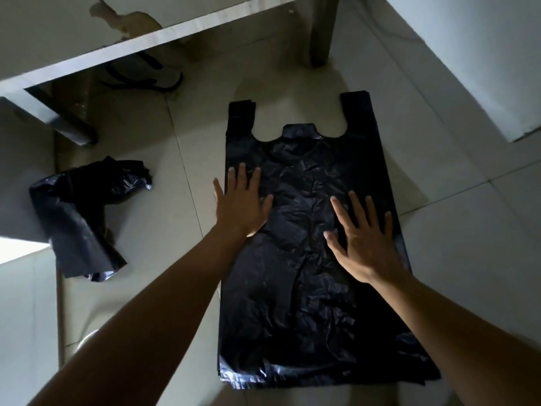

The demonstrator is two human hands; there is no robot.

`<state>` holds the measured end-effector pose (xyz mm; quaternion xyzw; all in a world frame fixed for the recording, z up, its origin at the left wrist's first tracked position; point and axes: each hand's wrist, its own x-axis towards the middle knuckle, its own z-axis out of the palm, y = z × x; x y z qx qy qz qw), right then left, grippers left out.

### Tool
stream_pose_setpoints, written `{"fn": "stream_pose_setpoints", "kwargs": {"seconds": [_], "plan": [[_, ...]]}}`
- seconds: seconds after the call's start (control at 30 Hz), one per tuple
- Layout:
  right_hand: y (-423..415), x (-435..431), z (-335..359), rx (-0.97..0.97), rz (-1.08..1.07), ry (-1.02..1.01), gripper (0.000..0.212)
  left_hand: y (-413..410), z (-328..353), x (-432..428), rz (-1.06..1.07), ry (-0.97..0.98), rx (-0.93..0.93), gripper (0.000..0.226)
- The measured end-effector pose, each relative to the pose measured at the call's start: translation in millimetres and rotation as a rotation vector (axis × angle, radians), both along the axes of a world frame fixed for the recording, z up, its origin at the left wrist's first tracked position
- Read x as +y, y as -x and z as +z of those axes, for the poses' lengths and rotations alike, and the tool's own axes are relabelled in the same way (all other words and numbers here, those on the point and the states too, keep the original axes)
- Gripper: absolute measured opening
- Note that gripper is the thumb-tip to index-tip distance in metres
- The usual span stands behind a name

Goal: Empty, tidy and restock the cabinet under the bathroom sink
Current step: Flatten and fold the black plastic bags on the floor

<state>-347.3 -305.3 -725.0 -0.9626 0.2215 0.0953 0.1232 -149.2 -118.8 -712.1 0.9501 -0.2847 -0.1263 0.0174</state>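
Note:
A black plastic carrier bag (pixel 304 288) lies spread flat on the pale tiled floor, its two handles pointing away from me. My left hand (pixel 241 202) presses flat on the bag's left edge with fingers straight and spread. My right hand (pixel 363 238) lies flat on the bag's right half, fingers spread too. A second black bag (pixel 79 218) lies crumpled on the floor to the left, apart from both hands.
A grey shelf board (pixel 140 45) on dark legs stands at the upper left, with a sandal (pixel 146 74) under it. One dark leg (pixel 322 30) stands at the top centre. A white wall or panel (pixel 483 68) rises at the right.

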Motion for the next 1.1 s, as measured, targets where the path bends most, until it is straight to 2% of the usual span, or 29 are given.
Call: {"fn": "stream_pose_setpoints", "kwargs": {"seconds": [0.2,0.37,0.53,0.67,0.77,0.83,1.1], "plan": [[21,0,-4,0.013,0.006,0.062,0.074,8,-10,5,0.011,-0.006,-0.006,0.073],[7,-1,-9,-0.060,-0.036,0.069,0.073,45,-17,1,0.001,0.138,-0.072,0.074],[11,-4,-23,-0.053,0.011,0.097,0.072,59,-38,12,-0.018,0.063,-0.097,0.075],[13,1,-7,-0.078,0.007,0.064,0.071,75,-23,4,0.034,0.096,-0.061,0.070],[24,9,2,-0.123,0.113,0.076,0.071,105,-21,8,0.009,0.102,-0.040,0.072],[36,10,-5,-0.082,0.163,0.097,0.073,117,-29,18,0.001,0.083,-0.032,0.075],[45,13,0,-0.054,0.103,0.100,0.070,118,-32,22,0.028,0.064,-0.078,0.076]]}}
